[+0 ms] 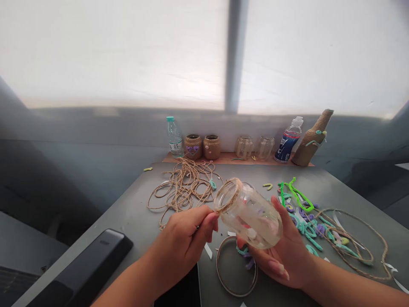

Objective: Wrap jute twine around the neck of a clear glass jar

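A clear glass jar [255, 217] is tilted over the table, its mouth toward the upper left. Jute twine [235, 197] is wound around its neck. My left hand [194, 234] pinches the twine at the lower side of the rim. My right hand [284, 251] cradles the jar's base from below and the right, fingers curled under it. Behind my left hand lies a loose tangle of twine [185, 183]. Below the jar, a ring-shaped roll [217, 266] rests on the table, with bits of teal and purple pipe cleaner beside it.
Twine-wrapped jars [211, 149], bare glass jars [244, 148], a water bottle [174, 140], a blue-labelled bottle [287, 143] and a twine-wrapped bottle [309, 145] line the back edge. Coloured pipe cleaners [308, 226] are heaped at right. A black case [92, 260] lies at left.
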Demonstrator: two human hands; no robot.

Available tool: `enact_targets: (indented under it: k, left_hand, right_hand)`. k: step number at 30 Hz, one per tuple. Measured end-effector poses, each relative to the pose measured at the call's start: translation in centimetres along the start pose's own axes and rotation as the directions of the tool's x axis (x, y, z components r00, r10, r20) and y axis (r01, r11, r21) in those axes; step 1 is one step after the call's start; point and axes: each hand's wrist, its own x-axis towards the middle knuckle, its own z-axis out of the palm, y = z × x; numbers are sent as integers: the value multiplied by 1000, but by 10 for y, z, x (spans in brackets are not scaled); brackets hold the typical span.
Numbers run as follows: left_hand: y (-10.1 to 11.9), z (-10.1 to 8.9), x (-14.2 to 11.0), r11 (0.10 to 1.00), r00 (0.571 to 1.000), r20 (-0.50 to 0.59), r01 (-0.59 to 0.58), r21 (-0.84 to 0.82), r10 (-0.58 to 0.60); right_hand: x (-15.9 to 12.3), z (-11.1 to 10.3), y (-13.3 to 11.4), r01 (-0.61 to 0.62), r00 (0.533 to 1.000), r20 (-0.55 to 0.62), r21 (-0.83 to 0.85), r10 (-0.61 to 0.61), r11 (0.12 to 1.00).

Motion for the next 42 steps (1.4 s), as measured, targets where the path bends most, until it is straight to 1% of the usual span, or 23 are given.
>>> enact_targets:
  k: [2, 6, 10, 14, 16, 18, 20, 22, 23, 24, 26, 28, 29, 30, 32, 34, 37, 39, 42]
  left_hand:
    - [0, 0, 0, 999, 999, 10, 37, -38, -36]
    - [0, 0, 0, 989, 993, -17, 113, -93, -115]
    - [-2, 1, 1, 982, 991, -12, 127, -136, -130]
    - [-2, 1, 2, 985, 995, -30, 87, -148, -93]
    - [-2, 1, 2, 992, 996, -72, 35, -124, -44]
    - [-1, 1, 1, 994, 993, -114, -25, -102, 13]
    - [1, 1, 0, 992, 991, -127, -66, -112, 52]
    - [2, 1, -2, 987, 991, -118, -75, -141, 59]
    - [3, 0, -3, 986, 991, -119, -78, -150, 60]
    - [4, 0, -3, 986, 990, -129, -76, -150, 57]
    - [6, 0, -4, 988, 986, -160, -78, -135, 56]
    - [7, 0, -4, 990, 982, -182, -80, -115, 58]
    - [8, 1, -4, 992, 981, -187, -77, -105, 56]
    - [8, 1, -4, 993, 981, -189, -67, -96, 48]
    - [9, 2, -5, 995, 980, -197, -42, -88, 24]
    - [9, 2, -5, 995, 977, -211, -22, -93, 2]
    - [9, 2, -4, 995, 975, -224, -20, -94, -2]
    - [10, 1, -3, 996, 974, -227, -25, -82, 6]
    - [10, -1, -2, 998, 973, -230, -33, -57, 19]
  right_hand:
    - [0, 0, -1, -9, 1000, 0, 2, 9, 1000]
    - [-1, 1, -2, -27, 999, -23, 48, 28, 999]
    - [-1, 2, -2, -35, 998, -40, 72, 38, 997]
    - [-2, 3, -2, -74, 995, -67, 45, 77, 996]
    - [-2, 3, -2, -73, 994, -74, 19, 74, 997]
    - [-1, 3, -3, -86, 995, -42, -3, 85, 996]
    - [0, 2, -5, -145, 988, 50, -22, 146, 989]
    - [0, 2, -6, -210, 970, 116, -36, 213, 977]
    - [0, 2, -6, -228, 966, 113, -35, 231, 973]
    - [0, 3, -6, -230, 970, 80, -29, 232, 973]
    - [0, 6, -4, -164, 985, -55, -11, 164, 986]
    - [1, 9, -1, -55, 982, -181, -26, 50, 998]
    - [1, 11, 1, 1, 975, -223, -47, -11, 999]
    - [1, 12, 2, 50, 968, -243, -76, -67, 996]
    - [1, 14, 5, 111, 966, -217, -152, -142, 982]
    - [0, 13, 7, 157, 968, -151, -260, -200, 953]
    - [-1, 10, 10, 183, 967, -94, -397, -239, 899]
    - [-1, 7, 12, 175, 967, -99, -416, -236, 893]
    - [-2, 2, 13, 152, 971, -117, -381, -210, 912]
